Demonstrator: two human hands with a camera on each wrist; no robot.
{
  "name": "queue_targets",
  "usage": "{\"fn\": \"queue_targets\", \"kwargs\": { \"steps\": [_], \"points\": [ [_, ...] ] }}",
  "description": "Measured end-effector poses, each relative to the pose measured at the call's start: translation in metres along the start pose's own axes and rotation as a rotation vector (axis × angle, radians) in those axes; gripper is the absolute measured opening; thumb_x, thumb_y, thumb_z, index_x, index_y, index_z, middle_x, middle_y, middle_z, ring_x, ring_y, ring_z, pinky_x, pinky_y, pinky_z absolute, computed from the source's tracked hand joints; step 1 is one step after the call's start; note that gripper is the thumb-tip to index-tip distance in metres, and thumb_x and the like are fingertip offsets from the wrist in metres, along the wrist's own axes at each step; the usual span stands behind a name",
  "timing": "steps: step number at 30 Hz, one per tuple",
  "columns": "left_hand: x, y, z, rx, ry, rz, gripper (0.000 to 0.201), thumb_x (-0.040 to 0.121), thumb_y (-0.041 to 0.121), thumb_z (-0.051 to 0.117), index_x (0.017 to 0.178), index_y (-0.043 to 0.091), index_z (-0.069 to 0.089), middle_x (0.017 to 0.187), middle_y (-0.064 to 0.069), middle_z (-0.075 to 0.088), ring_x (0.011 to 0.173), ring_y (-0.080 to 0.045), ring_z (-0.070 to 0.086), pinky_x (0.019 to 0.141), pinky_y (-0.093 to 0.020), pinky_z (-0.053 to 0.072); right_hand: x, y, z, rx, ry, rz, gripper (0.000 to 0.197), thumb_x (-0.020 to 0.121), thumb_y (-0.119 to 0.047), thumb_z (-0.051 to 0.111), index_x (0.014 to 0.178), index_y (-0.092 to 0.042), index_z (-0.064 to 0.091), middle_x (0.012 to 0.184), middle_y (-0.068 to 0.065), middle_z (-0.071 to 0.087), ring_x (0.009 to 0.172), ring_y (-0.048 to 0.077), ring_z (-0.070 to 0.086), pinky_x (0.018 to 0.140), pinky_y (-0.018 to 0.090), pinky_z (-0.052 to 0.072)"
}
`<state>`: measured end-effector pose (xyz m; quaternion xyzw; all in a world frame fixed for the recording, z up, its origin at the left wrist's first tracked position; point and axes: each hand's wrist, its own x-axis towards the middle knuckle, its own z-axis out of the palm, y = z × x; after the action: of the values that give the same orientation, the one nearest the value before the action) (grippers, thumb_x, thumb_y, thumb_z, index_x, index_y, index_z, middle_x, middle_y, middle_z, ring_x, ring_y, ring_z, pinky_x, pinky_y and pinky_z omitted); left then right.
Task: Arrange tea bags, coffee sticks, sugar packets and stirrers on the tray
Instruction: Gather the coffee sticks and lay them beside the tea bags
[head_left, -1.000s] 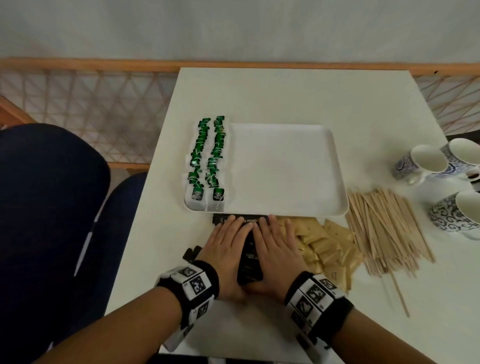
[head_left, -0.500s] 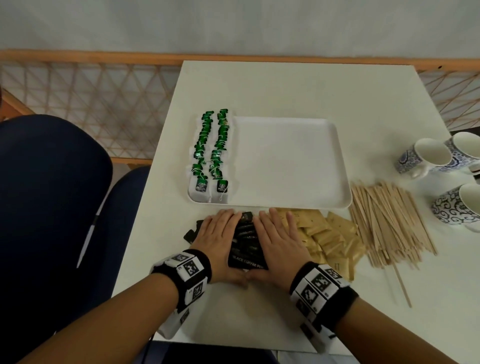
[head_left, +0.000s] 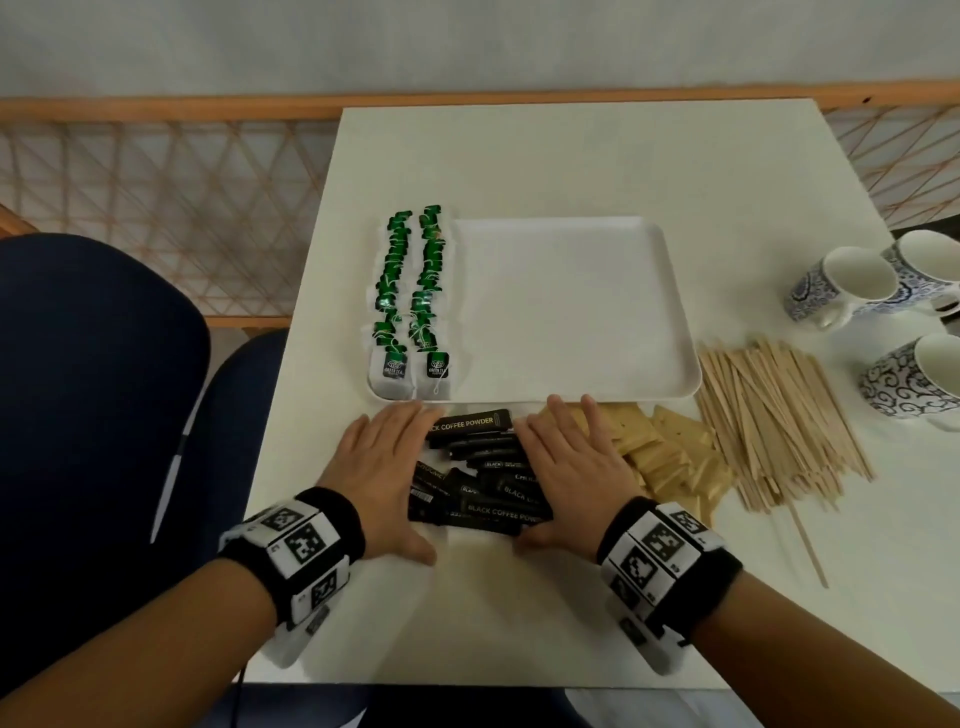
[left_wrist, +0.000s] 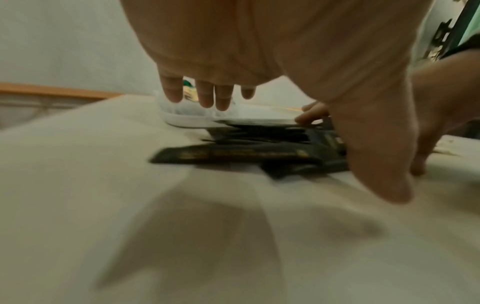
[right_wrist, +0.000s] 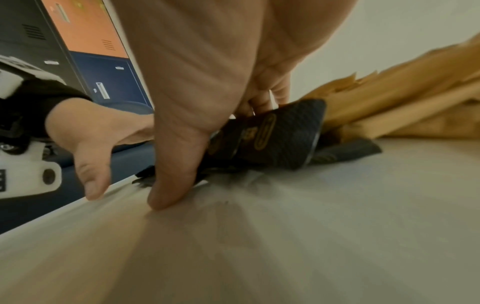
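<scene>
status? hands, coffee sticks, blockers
Left hand and right hand open, flanking the coffee sticks on the table. Tea bags already on tray. Sugar packets crowd the right hand.

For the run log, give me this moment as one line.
left hand and right hand: flat either side of coffee sticks | tea bags: two rows on tray | sugar packets, stirrers: on table

Tea bags (head_left: 410, 301) on tray's (head_left: 675, 332) left; coffee sticks (head_left: 480, 478) before it
</scene>
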<state>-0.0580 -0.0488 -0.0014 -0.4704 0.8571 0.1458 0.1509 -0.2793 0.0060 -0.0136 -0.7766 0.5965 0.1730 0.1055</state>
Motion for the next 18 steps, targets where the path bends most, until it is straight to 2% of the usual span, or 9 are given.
{"fn": "queue_targets", "kwargs": {
  "steps": [1,2,4,5,7,11,14,18],
  "points": [
    [-0.003,-0.006,-0.002,0.014,-0.006,-0.018,0.136,0.049,0.066,0.077,0.148,0.025,-0.008,0.155,0.003,0.0,0.144,-0.019,0.004,0.119,-0.039,0.007,0.0,0.001,-0.001,-0.005,-0.016,0.004,0.126,0.057,-0.085,0.053,0.149,-0.006,0.019,0.152,0.014,0.029,0.145,0.037,0.008,0.11,0.056,-0.013],
    [-0.005,-0.012,-0.003,0.015,-0.007,-0.035,0.129,0.053,0.062,0.076,0.148,0.026,-0.004,0.154,0.003,0.005,0.142,-0.019,0.009,0.118,-0.037,0.012,-0.001,0.001,-0.002,0.003,-0.01,0.002,0.126,0.051,-0.085,0.056,0.145,-0.005,0.03,0.145,0.014,0.04,0.142,0.037,0.021,0.112,0.056,-0.004],
    [-0.007,-0.022,-0.003,-0.005,0.003,-0.062,0.11,0.059,0.055,0.074,0.145,0.028,0.011,0.144,0.005,0.019,0.132,-0.016,0.024,0.111,-0.033,0.024,-0.002,0.003,0.0,0.061,0.081,-0.015,0.117,0.041,-0.081,0.063,0.132,-0.008,0.052,0.121,0.01,0.058,0.121,0.034,0.05,0.106,0.05,0.019],
    [-0.007,-0.025,-0.002,-0.019,0.008,-0.067,0.099,0.062,0.051,0.073,0.142,0.028,0.019,0.136,0.007,0.026,0.124,-0.014,0.031,0.107,-0.031,0.03,-0.004,0.002,0.0,0.087,0.122,-0.02,0.109,0.041,-0.078,0.065,0.126,-0.011,0.056,0.112,0.006,0.06,0.109,0.03,0.054,0.1,0.046,0.027],
    [-0.007,-0.027,-0.001,-0.056,-0.006,-0.061,0.081,0.066,0.045,0.071,0.134,0.029,0.03,0.125,0.009,0.034,0.113,-0.012,0.038,0.098,-0.028,0.039,-0.007,-0.001,-0.005,0.106,0.153,-0.015,0.089,0.05,-0.073,0.062,0.118,-0.017,0.059,0.105,0.001,0.058,0.097,0.024,0.054,0.089,0.039,0.037],
    [-0.006,-0.027,-0.003,-0.1,-0.037,-0.03,0.047,0.076,0.035,0.065,0.116,0.029,0.041,0.112,0.009,0.042,0.104,-0.011,0.044,0.086,-0.025,0.043,-0.009,-0.016,-0.018,0.203,-0.028,-0.012,0.055,0.078,-0.048,0.059,0.124,-0.022,0.044,0.12,-0.001,0.043,0.105,0.019,0.047,0.079,0.031,0.048],
    [-0.004,-0.025,-0.007,-0.029,-0.077,0.026,0.035,0.08,0.034,0.059,0.11,0.026,0.044,0.112,0.006,0.045,0.102,-0.015,0.045,0.084,-0.027,0.044,-0.004,-0.026,-0.02,0.252,-0.061,0.01,0.046,0.083,-0.035,0.058,0.123,-0.02,0.041,0.12,0.001,0.042,0.101,0.021,0.052,0.065,0.032,0.05],
    [-0.003,-0.017,-0.006,0.113,-0.123,0.158,0.033,0.088,0.035,0.05,0.116,0.019,0.045,0.122,0.0,0.043,0.11,-0.02,0.043,0.083,-0.03,0.039,0.002,-0.039,-0.021,0.256,-0.08,0.045,0.041,0.087,-0.029,0.054,0.124,-0.018,0.039,0.122,0.003,0.045,0.105,0.025,0.054,0.068,0.036,0.051]
  ]
}}
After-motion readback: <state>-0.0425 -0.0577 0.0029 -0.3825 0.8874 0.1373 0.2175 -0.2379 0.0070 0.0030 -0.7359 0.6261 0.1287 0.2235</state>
